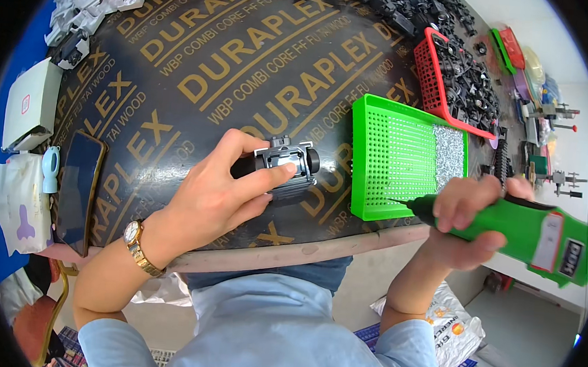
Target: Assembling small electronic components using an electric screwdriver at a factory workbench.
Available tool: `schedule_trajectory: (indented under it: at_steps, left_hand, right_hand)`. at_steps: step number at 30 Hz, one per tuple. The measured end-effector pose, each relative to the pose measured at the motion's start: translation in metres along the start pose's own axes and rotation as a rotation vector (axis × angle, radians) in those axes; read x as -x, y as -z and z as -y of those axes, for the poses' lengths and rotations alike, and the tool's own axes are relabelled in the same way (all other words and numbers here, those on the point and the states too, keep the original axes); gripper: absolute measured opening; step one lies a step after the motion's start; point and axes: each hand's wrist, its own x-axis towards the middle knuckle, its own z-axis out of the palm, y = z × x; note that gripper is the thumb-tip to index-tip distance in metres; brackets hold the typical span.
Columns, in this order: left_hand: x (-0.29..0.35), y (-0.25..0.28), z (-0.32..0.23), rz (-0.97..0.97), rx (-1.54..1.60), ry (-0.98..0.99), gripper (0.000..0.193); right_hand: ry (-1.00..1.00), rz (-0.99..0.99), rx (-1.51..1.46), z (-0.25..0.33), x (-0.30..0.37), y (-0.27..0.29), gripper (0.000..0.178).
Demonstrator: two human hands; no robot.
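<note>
The biggest thing is the desk (pixel 298 116), dark, with gold printing and a pale edge, and the person in a light blue shirt (pixel 258 329) is close against this edge. On the right part of the desk lies a green tray (pixel 410 157), with many holes in its bottom. Just beyond it stands a red basket (pixel 427 70), and black parts (pixel 471 93) are heaped in and around it. In the far left corner there is a pile of light grey parts (pixel 103 3). The green power screwdriver (pixel 529 241) is in the right hand (pixel 464 204), whose grip is closed around its front part; the thin tip points to the left and appears over the tray. At the left side are a white box (pixel 33 107) and, nearer to the person, a dark phone (pixel 81 191). The left hand (pixel 220 186) has its grip clamped on a small black and grey toy car (pixel 285 166), which is at the middle of the desk, to the left of the tray. A gold watch (pixel 140 248) is on the left wrist. The smallest are the silvery screws (pixel 449 152), gathered at the right end of the tray.
</note>
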Motion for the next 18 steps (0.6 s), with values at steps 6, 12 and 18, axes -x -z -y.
schedule_trajectory:
  at_steps: [6, 12, 18]
  left_hand:
    - [0.004, 0.001, 0.001, 0.016, -0.040, -0.008, 0.053]
    - [0.006, 0.002, 0.000, 0.032, -0.055, 0.002, 0.053]
    - [0.005, 0.000, 0.003, -0.021, -0.024, -0.038, 0.055]
  right_hand:
    - [0.136, 0.233, -0.315, 0.000, -0.026, -0.036, 0.061]
    - [0.137, 0.444, -0.366, -0.010, -0.036, -0.069, 0.069]
    - [0.074, 0.566, -0.294, -0.019, -0.034, -0.074, 0.070]
